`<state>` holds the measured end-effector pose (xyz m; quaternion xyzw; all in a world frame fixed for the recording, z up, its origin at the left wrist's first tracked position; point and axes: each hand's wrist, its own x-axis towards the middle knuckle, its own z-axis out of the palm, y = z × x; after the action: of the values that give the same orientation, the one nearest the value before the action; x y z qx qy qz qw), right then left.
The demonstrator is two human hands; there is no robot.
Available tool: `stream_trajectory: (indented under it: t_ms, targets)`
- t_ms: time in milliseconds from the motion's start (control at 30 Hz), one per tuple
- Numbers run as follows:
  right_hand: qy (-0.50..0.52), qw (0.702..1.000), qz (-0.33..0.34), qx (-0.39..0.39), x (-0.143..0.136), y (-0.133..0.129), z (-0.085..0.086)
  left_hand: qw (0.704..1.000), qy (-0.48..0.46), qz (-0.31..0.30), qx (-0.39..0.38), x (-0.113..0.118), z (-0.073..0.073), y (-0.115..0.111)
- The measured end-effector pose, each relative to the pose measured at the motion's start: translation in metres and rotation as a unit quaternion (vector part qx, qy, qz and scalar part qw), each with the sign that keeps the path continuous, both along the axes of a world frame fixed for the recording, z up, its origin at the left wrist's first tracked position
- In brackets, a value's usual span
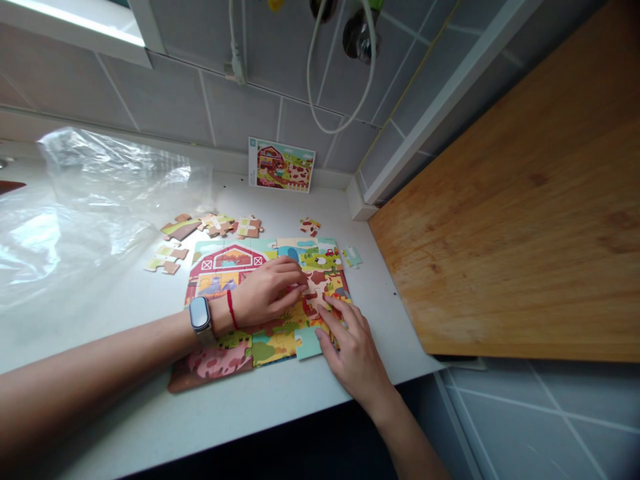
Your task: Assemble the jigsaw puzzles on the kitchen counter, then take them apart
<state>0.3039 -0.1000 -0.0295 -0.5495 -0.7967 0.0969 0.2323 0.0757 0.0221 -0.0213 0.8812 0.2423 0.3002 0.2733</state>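
Observation:
A farm-scene jigsaw puzzle (225,360), largely joined, lies on the white counter under both hands. My left hand (270,290) reaches across it with curled fingers, the thumb and fingertips pinched at the edge of a cow-patterned puzzle piece (317,283). From the lower right, my right hand (353,343) rests with fingers apart, fingertips touching the cow area. Close to the right thumb, a pale green puzzle piece (309,343) sits over the puzzle's lower edge. My left forearm and hand hide part of the barn and the middle of the picture.
Loose puzzle pieces (181,228) lie above and left of the puzzle; single ones are a brown-and-white piece (310,227) and a pale green piece (353,256). A picture card (283,165) leans on the tiled wall. Clear plastic bags (100,193) spread leftward; a wooden panel (525,200) bounds the right.

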Motion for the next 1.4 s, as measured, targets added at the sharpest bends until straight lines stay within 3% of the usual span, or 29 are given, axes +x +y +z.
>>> stream_trajectory:
  t_ms: [167,333,467,700,900,1067,1167,1267,1400]
  targets:
    - [0.091,0.989,-0.100,0.056,0.006,-0.001,-0.008,1.000,0.006,0.003,0.005,0.000,-0.001,0.000]
    - [0.087,0.988,-0.121,0.051,0.006,0.001,-0.003,1.000,0.013,0.010,0.004,0.001,-0.003,0.001]
    - [0.044,0.987,-0.152,0.007,-0.006,0.008,0.006,1.000,-0.004,0.025,-0.017,-0.003,-0.004,-0.001]
    - [-0.030,0.975,-0.211,-0.058,-0.029,0.022,0.011,0.973,-0.157,0.091,-0.141,-0.007,-0.010,-0.002]
    - [-0.016,0.963,-0.246,-0.107,-0.037,0.025,0.016,0.966,-0.145,0.079,-0.201,-0.005,-0.012,0.003]
    - [-0.009,0.956,-0.256,-0.142,-0.042,0.028,0.022,0.984,-0.062,0.069,-0.149,-0.005,-0.005,0.000]
    - [-0.020,0.951,-0.269,-0.153,-0.044,0.031,0.025,0.999,0.017,0.007,-0.033,-0.002,-0.004,-0.002]
    - [-0.035,0.948,-0.270,-0.164,-0.046,0.034,0.030,0.995,0.076,-0.023,0.062,0.001,-0.008,-0.005]
    - [-0.043,0.941,-0.274,-0.196,-0.049,0.039,0.037,0.992,0.087,-0.017,0.088,0.001,-0.013,-0.007]
